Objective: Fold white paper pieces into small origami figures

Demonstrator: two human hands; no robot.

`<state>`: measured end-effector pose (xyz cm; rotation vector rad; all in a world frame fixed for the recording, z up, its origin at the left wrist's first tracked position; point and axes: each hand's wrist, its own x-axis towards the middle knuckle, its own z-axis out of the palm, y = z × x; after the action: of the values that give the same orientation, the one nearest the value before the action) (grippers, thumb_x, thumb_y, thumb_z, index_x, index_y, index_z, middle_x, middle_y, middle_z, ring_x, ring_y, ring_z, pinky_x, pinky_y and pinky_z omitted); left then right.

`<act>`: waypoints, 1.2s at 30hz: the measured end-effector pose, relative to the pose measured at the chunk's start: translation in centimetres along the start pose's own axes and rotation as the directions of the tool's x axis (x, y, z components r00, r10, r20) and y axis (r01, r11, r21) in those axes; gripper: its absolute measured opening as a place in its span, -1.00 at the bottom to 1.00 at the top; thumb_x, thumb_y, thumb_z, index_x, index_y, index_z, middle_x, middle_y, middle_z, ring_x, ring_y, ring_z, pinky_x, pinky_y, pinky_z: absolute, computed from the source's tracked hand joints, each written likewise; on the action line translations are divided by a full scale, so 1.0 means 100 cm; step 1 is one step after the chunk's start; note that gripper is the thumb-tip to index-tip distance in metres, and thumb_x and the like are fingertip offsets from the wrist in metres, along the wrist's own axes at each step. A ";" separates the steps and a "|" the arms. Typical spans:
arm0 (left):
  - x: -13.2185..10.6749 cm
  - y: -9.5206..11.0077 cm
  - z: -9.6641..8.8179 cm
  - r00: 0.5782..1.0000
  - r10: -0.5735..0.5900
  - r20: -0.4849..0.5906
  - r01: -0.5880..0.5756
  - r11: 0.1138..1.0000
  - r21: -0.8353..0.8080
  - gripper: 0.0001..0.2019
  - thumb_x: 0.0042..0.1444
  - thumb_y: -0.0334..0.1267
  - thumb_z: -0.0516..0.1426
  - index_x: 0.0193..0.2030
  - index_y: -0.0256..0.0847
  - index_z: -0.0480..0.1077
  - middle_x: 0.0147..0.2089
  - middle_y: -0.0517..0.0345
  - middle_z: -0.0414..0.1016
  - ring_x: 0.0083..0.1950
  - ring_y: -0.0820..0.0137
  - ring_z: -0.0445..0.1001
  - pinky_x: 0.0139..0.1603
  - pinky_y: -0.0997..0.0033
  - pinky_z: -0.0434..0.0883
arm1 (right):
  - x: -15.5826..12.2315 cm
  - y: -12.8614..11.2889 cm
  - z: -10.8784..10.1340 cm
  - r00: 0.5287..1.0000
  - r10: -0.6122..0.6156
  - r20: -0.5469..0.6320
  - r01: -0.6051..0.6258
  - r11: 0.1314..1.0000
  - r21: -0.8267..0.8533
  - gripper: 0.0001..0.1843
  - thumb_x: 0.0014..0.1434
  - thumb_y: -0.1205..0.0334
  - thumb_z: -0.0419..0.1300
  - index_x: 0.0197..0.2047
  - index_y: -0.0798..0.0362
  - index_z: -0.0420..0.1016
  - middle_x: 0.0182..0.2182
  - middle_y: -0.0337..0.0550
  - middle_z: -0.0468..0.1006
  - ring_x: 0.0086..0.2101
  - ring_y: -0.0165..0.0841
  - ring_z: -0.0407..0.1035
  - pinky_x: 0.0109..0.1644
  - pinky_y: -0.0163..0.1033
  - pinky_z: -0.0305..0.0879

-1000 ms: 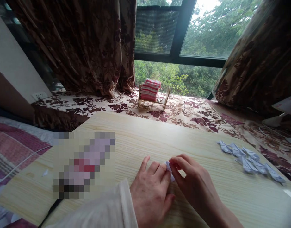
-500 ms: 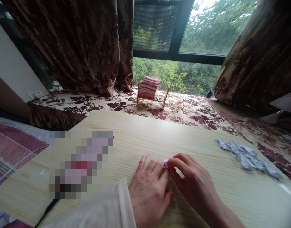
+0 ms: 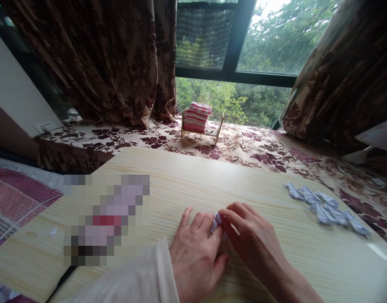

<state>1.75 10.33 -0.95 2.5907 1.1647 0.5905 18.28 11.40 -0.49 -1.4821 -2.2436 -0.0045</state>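
My left hand [image 3: 196,246] lies palm down on the wooden table [image 3: 143,185], its fingers stretched out. A small piece of folded white paper [image 3: 216,222] shows between its front fingers, which press against it. From the other side, my right hand [image 3: 252,233] pinches the edge of this folded paper between thumb and fingertips. Most of the paper is hidden beneath both hands. To the right, several folded white paper pieces [image 3: 326,213] with pointed ends lie in a loose group on the tabletop.
A pixelated object [image 3: 110,219] with a black cable [image 3: 62,282] lies at the left. Nearby is a white paper scrap [image 3: 52,231]. On the cloth-covered sill beyond the table, a small wooden stand [image 3: 218,134] holds striped folded cloths [image 3: 196,118]. A lamp [image 3: 378,134] stands far right.
More of the folded paper shows between my hands now. My right fingertips have shifted slightly, while my left hand stays flat. The whole view has drifted a little.
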 end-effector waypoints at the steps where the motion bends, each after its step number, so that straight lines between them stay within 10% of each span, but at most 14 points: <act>1: 0.000 0.000 -0.001 1.000 -0.002 0.005 0.002 1.000 0.008 -0.60 0.18 -0.14 0.05 0.15 -0.19 0.24 0.14 0.00 0.34 0.16 0.14 0.24 0.31 -0.16 -0.05 | 0.000 0.000 0.000 1.000 -0.004 0.008 0.004 1.000 0.010 -0.87 0.21 0.38 0.13 -0.30 0.05 0.51 -0.38 -0.15 0.45 -0.34 -0.30 0.28 -0.32 -0.26 0.17; 36: -0.002 0.001 0.002 0.997 0.061 -0.047 -0.052 0.982 0.180 -0.58 0.26 -0.07 -0.05 0.15 -0.25 0.30 0.29 0.04 0.28 0.14 0.15 0.28 0.27 -0.05 0.03 | -0.005 0.011 -0.011 0.988 -0.137 0.068 0.135 0.990 0.032 -0.78 0.24 0.39 0.04 -0.28 0.03 0.50 -0.38 -0.10 0.43 -0.39 -0.28 0.27 -0.37 -0.23 0.23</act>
<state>1.80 10.06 -1.16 2.7831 1.2151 0.5936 19.76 11.16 0.11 -1.3318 -2.3876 0.0361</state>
